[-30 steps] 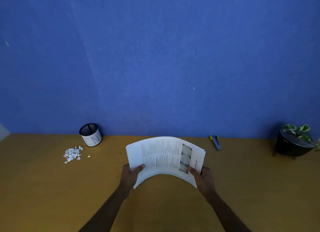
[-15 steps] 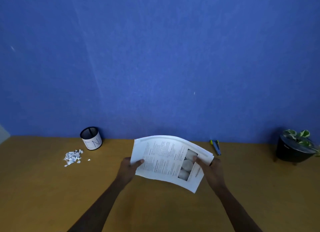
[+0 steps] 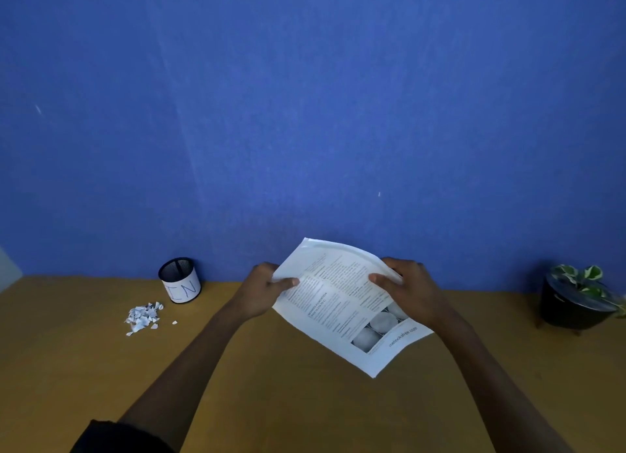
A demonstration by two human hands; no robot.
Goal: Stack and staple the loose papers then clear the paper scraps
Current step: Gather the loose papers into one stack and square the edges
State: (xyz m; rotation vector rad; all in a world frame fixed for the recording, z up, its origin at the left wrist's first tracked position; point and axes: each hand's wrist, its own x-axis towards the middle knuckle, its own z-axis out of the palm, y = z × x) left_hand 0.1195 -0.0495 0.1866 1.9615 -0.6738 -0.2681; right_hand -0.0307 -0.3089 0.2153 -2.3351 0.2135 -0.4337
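Pinching from both sides, the left hand [image 3: 262, 288] and right hand [image 3: 408, 286] are holding the thin stack of white printed paper sheets [image 3: 342, 303] tilted above the brown wooden desk [image 3: 305, 401], thumbs pressing on top. Light and floppy, the sheets are bowing; gripping near opposite edges looks wisest, since they may slide apart. The heap of torn white paper scraps [image 3: 142, 317] is lying well left, near the black mesh cup [image 3: 180, 279].
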